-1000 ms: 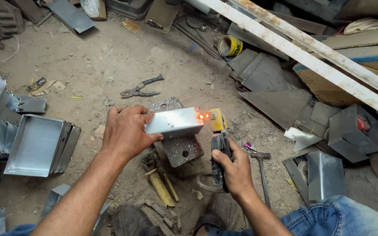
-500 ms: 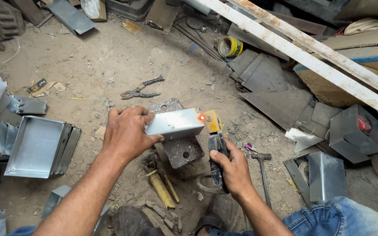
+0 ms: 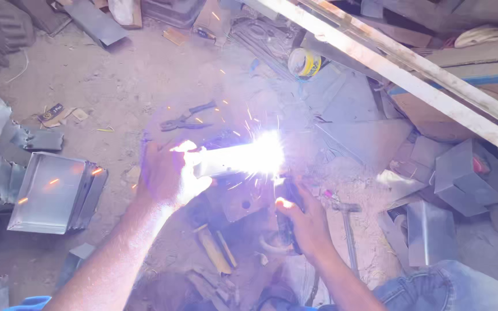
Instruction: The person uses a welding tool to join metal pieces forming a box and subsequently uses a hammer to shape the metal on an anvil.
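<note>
My left hand [image 3: 171, 173] presses down on a folded sheet-metal piece [image 3: 226, 161] that rests on a small steel block [image 3: 243, 201] on the dirt floor. My right hand [image 3: 304, 222] grips a dark welding electrode holder [image 3: 286, 198], its tip at the right end of the metal piece. A bright white-violet arc [image 3: 266, 154] flares there and throws orange sparks outward. The glare washes out the right end of the piece and the tip.
Pliers [image 3: 187, 117] lie on the floor beyond the arc. Stacked sheet-metal trays [image 3: 53, 193] sit at the left, a hammer [image 3: 347, 227] at the right, metal boxes [image 3: 462, 173] further right. A long pale beam [image 3: 410, 80] crosses the upper right. My knee in jeans [image 3: 445, 288] is bottom right.
The small orange glow at the right end of the metal piece has burst into a bright arc with flying sparks. Both hands have stayed in place.
</note>
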